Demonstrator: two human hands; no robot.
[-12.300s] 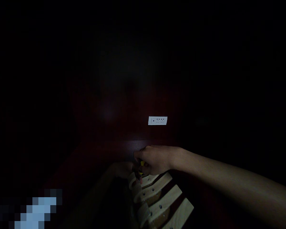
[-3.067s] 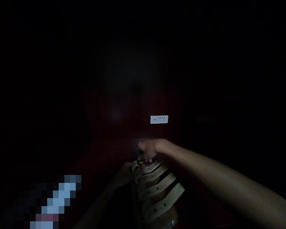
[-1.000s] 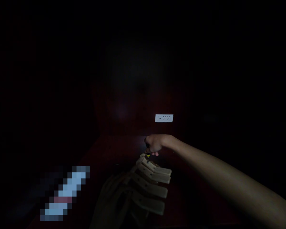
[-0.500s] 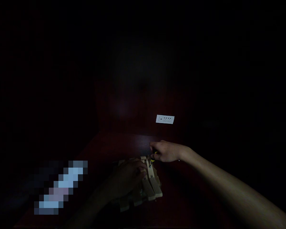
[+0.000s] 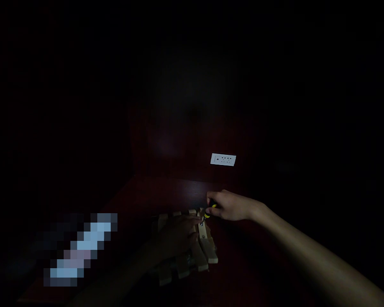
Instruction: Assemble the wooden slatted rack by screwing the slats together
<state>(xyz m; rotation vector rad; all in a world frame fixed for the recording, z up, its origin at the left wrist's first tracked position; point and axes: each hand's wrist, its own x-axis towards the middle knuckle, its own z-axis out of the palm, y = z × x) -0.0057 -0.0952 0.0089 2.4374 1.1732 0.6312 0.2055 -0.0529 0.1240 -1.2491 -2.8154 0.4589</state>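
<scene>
In dim light, a slatted wooden piece (image 5: 208,249) lies on the dark red table. My right hand (image 5: 227,204) is closed round a yellow and black screwdriver (image 5: 207,215), whose tip points down at a screw (image 5: 201,224) in the rightmost slat. Another screw (image 5: 203,236) shows a little nearer on that slat. My left hand (image 5: 179,232) lies across the slats in shadow, fingers stretched out, with the fingertips close to the screwdriver tip. Its palm hides part of the wood.
A white socket plate (image 5: 223,159) is on the dark red wall behind the table (image 5: 153,189). A bright pixelated patch (image 5: 83,249) lies at the left. Most of the surroundings are too dark to make out.
My left hand has moved right and its fingers now reach near the screwdriver tip. My right hand has shifted slightly right, still holding the screwdriver.
</scene>
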